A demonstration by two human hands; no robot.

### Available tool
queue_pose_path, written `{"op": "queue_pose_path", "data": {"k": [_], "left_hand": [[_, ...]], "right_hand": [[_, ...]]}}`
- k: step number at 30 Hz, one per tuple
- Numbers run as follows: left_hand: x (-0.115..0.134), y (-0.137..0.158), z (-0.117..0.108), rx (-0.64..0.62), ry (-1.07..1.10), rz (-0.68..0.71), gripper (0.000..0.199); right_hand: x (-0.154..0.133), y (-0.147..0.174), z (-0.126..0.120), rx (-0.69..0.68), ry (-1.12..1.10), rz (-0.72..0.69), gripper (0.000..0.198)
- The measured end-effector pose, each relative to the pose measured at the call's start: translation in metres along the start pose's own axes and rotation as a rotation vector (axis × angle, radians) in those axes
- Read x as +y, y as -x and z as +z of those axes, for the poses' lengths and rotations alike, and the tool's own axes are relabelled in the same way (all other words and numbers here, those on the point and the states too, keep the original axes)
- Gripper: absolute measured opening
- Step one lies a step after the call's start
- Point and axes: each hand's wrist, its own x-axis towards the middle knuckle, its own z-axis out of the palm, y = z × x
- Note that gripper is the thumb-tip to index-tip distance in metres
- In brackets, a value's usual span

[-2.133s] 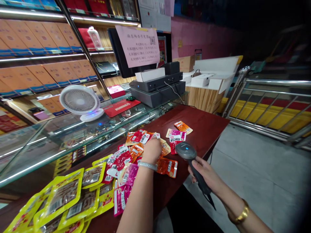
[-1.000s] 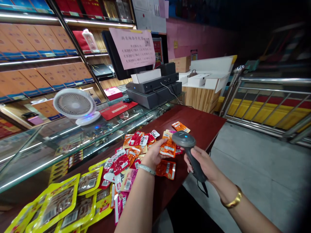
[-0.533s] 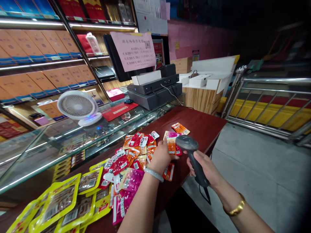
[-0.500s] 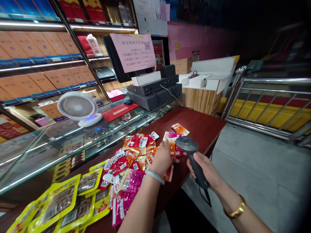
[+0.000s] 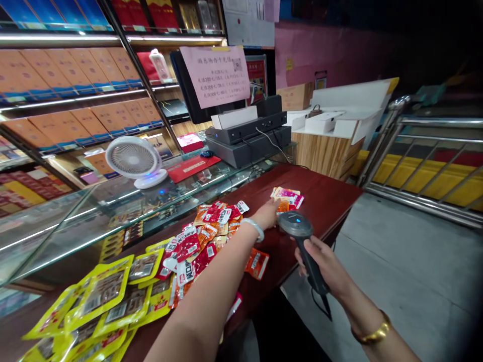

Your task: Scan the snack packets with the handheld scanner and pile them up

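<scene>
In the head view, my right hand [image 5: 322, 264] is closed around the handle of a dark grey barcode scanner [image 5: 296, 224], its head pointing left over the table. My left hand [image 5: 267, 213] reaches forward, fingers closed at the near edge of several small snack packets [image 5: 292, 198] in pink, orange and cream; the fingertips are partly hidden. Under and beside my left forearm lies a pile of red, white and orange snack packets [image 5: 206, 234]. A single orange packet [image 5: 258, 263] lies right of that forearm. Larger yellow-edged snack packs [image 5: 109, 291] are heaped at the near left.
The dark red table [image 5: 320, 183] adjoins a glass display counter [image 5: 75, 216] carrying a white fan [image 5: 134, 158] and a grey cash drawer [image 5: 241, 146]. A monitor with a pink notice [image 5: 217, 75] stands behind. To the right is a metal railing [image 5: 426, 166].
My left hand has moved forward and right, and the pink, orange and cream packets have shifted away with it. The scanner stays in my right hand, nearly in place. The view has shifted slightly.
</scene>
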Motion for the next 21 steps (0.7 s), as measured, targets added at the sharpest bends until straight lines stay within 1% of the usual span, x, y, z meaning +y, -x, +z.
{"op": "queue_pose_path", "data": {"k": [1,2,3,5,6,8,9,11,15,17,21], "left_hand": [[0.007,0.009,-0.011,-0.012,-0.106,0.023,0.031],[0.013,0.022,-0.023,-0.010,-0.371,0.070,0.031],[0.017,0.036,-0.035,0.021,-0.661,0.090,0.029],[0.021,0.066,-0.057,0.089,-1.113,0.043,0.026],[0.020,0.080,-0.066,0.105,-1.278,0.002,0.030],[0.014,0.100,-0.079,0.105,-1.482,-0.042,0.040],[0.009,0.107,-0.083,0.098,-1.533,-0.044,0.043],[-0.001,0.113,-0.087,0.099,-1.567,-0.022,0.048],[-0.013,0.112,-0.088,0.154,-1.555,0.019,0.055],[-0.015,0.111,-0.085,0.191,-1.511,0.036,0.053],[-0.014,0.115,-0.079,0.257,-1.353,0.042,0.049]], "right_hand": [[0.002,0.000,0.000,-0.009,0.003,0.005,0.038],[0.004,0.000,0.001,-0.018,0.006,0.015,0.037],[0.007,0.000,0.002,-0.029,0.006,0.028,0.038],[0.013,0.000,0.005,-0.048,0.011,0.053,0.040],[0.017,-0.001,0.007,-0.057,0.021,0.064,0.042],[0.024,-0.002,0.013,-0.067,0.045,0.084,0.047],[0.026,-0.002,0.015,-0.069,0.054,0.093,0.050],[0.030,-0.002,0.018,-0.071,0.060,0.103,0.053],[0.032,0.001,0.020,-0.068,0.069,0.085,0.049],[0.029,0.002,0.020,-0.078,0.068,0.076,0.047],[0.019,0.001,0.023,-0.129,0.062,0.081,0.046]]}}
